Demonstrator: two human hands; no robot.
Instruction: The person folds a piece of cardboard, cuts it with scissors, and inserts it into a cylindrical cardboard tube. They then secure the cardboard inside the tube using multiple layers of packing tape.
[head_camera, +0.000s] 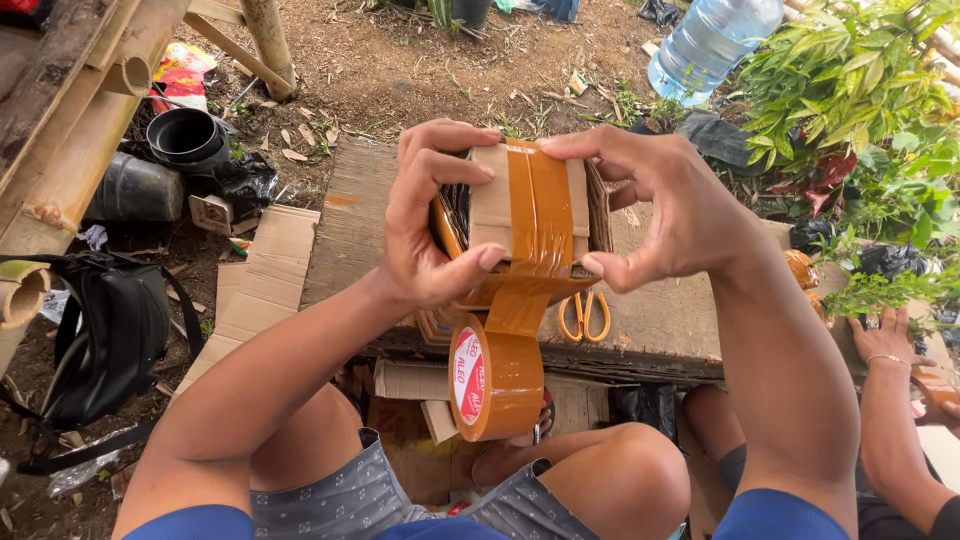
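**Taping a cardboard piece, both hands on it**

Centre frame: left hand (425, 215) grips the small cardboard box (525, 215) from its left side, fingers (440, 165) curled over the top edge and thumb pressed on the front, clamped so the piece stays upright and steady. Right hand (670, 205) meets it from the right; its fingers are together on the strip of brown packing tape (540, 215), thumb low on the front, seemingly pressing the strip flat against the cardboard.

Strip runs down the box front and on to the tape roll (495, 375), which hangs free just below, lower centre, above the knees. Roll is uncut from the strip, so its weight likely keeps the tape taut.

Box is held in the air, above the near edge of the wooden counter (350, 230). Orange-handled scissors (585, 318) lie on the counter just behind the roll, within easy reach.

Surroundings: flat cardboard sheets (265, 275) on the soil left of the counter, black bag (105, 335) at left edge, water bottle (710, 40) upper right beside leafy plants (850, 90). Another person's hand (885, 335) rests at lower right, apart from the work.
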